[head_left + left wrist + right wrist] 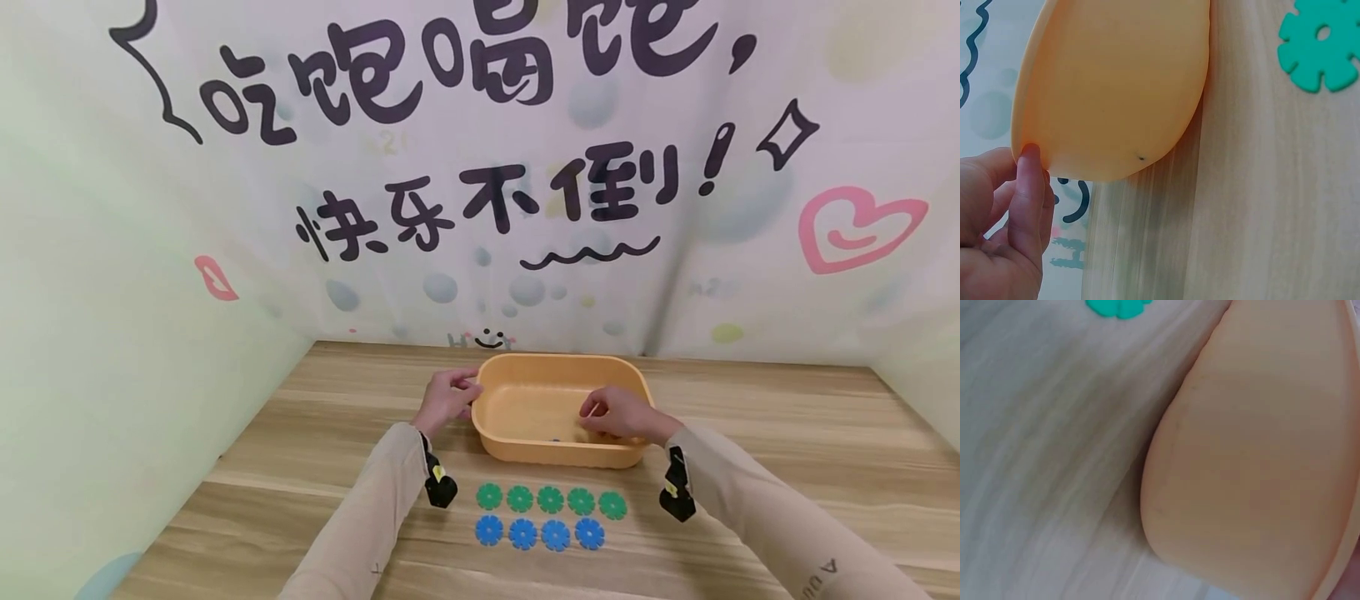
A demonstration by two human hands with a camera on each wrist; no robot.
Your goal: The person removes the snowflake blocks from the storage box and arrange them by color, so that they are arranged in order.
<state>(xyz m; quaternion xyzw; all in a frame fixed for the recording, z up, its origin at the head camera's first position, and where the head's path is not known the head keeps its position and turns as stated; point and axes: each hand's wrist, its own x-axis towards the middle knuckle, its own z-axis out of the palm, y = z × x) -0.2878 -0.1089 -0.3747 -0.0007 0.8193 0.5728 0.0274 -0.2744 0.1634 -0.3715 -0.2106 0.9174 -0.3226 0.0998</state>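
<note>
An orange plastic basin (525, 396) stands toward the back of the table. My left hand (448, 395) pinches its left rim, and in the left wrist view the fingers (1030, 181) bend over the rim. Reaching over the right side, my right hand (618, 412) is low inside the basin with fingers curled, and I cannot tell whether it holds anything. A small blue bit (555, 440) shows just above the basin's near rim, left of that hand. In front lie a row of several green notched discs (551, 499) and a row of several blue notched discs (556, 535).
A wooden table (780, 433) carries everything. Behind it hangs a white cloth (450, 292) with black lettering, close to the basin's far side. Each wrist wears a black strapped device, the left one (441, 486) just left of the disc rows.
</note>
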